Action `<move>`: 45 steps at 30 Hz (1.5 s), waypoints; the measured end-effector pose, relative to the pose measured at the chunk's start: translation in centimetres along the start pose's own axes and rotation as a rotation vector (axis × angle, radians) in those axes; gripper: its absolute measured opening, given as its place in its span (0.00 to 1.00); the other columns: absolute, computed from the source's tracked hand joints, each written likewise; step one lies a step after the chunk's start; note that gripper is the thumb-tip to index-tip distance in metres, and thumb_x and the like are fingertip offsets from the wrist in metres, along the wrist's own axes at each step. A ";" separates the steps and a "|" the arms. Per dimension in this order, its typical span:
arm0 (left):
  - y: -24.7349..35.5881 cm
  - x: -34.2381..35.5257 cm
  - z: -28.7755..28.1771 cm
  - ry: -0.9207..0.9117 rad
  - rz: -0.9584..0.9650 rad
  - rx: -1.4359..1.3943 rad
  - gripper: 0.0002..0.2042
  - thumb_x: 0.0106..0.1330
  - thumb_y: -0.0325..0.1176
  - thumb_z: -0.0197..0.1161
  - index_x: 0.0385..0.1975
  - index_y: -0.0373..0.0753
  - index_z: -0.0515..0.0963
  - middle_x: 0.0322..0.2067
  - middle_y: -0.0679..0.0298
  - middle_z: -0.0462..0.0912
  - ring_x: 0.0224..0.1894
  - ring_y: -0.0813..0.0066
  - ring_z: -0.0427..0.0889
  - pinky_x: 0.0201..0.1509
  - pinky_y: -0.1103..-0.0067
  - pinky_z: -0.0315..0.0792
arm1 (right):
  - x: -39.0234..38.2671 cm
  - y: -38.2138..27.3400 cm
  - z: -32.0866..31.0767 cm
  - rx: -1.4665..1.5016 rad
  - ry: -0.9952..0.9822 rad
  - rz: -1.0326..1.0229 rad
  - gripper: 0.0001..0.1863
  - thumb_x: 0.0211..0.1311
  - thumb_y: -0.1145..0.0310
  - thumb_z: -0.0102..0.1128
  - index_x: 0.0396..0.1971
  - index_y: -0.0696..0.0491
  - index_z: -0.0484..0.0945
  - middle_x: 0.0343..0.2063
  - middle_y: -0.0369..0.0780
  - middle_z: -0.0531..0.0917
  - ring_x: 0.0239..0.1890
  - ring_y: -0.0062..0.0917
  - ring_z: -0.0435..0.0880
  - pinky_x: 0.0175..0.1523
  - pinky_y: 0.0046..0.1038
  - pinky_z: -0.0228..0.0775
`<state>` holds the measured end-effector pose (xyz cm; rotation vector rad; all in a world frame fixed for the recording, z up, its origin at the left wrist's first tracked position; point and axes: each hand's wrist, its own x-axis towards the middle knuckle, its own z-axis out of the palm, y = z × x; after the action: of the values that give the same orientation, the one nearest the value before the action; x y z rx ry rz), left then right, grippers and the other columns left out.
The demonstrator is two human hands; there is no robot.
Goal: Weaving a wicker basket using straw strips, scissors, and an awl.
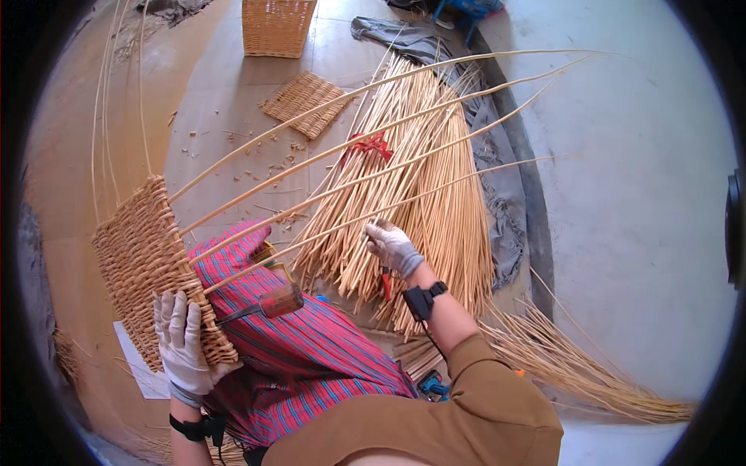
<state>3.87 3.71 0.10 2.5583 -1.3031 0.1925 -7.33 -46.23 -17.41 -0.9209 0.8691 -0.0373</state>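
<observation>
My left hand (183, 342), in a white glove, grips the lower edge of a woven wicker panel (140, 264), its fingers lying over the face. Several long rods (311, 159) stick out of the panel's right edge and reach far to the right. An awl (281, 300) with a reddish-brown handle has its metal shaft against that edge, beside my left hand; its tip is hidden. My right hand (394, 247), also gloved, is over a large bundle of peeled wicker rods (435, 179). Its fingers are closed, seemingly on a wicker rod (364, 236).
A striped red and blue cloth (311, 334) covers my lap. Beyond lie a flat woven square (307, 105) and a wicker basket (278, 27). Grey cloth (505, 225) runs under the bundle. Loose rods (575, 365) spread at lower right, near a blue tool (433, 384).
</observation>
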 end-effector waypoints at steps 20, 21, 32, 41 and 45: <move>-0.2 0.0 -2.1 0.060 -0.083 -0.315 0.64 0.43 0.73 0.77 0.77 0.34 0.63 0.75 0.44 0.65 0.78 0.39 0.62 0.83 0.53 0.55 | -20.5 -10.2 17.4 -0.351 -0.370 -0.727 0.14 0.65 0.90 0.66 0.39 0.55 0.74 0.38 0.40 0.84 0.47 0.29 0.90 0.50 0.31 0.88; -0.3 0.1 -1.9 0.076 -0.053 -0.303 0.63 0.43 0.73 0.77 0.77 0.35 0.63 0.75 0.44 0.65 0.78 0.39 0.62 0.83 0.53 0.55 | -20.5 -10.7 17.3 -0.369 -0.402 -0.698 0.14 0.65 0.90 0.65 0.39 0.54 0.74 0.38 0.40 0.85 0.46 0.29 0.90 0.50 0.30 0.88; -0.5 0.6 -1.0 0.111 -0.042 -0.268 0.61 0.48 0.74 0.73 0.77 0.35 0.63 0.76 0.46 0.63 0.80 0.45 0.59 0.85 0.55 0.53 | -17.3 -9.3 24.8 -1.100 -1.005 -0.801 0.14 0.71 0.74 0.61 0.55 0.57 0.81 0.36 0.43 0.87 0.43 0.34 0.92 0.48 0.33 0.85; -0.4 0.1 0.6 0.099 -0.082 -0.241 0.60 0.50 0.79 0.67 0.77 0.37 0.64 0.77 0.50 0.65 0.81 0.48 0.58 0.87 0.49 0.39 | -15.7 -8.7 26.4 -1.472 -1.130 -0.666 0.21 0.74 0.69 0.53 0.63 0.50 0.81 0.28 0.41 0.82 0.29 0.38 0.86 0.35 0.37 0.79; -0.3 0.7 0.7 0.089 -0.075 -0.191 0.59 0.52 0.78 0.66 0.76 0.37 0.64 0.76 0.50 0.65 0.81 0.50 0.58 0.87 0.50 0.39 | -12.6 -6.6 25.5 -1.069 -1.276 -0.800 0.23 0.77 0.74 0.50 0.68 0.53 0.79 0.28 0.39 0.82 0.30 0.24 0.83 0.38 0.30 0.78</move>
<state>4.53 3.19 -0.48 2.4042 -1.1337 0.1564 3.49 -28.31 2.96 -1.8857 -0.8207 0.3268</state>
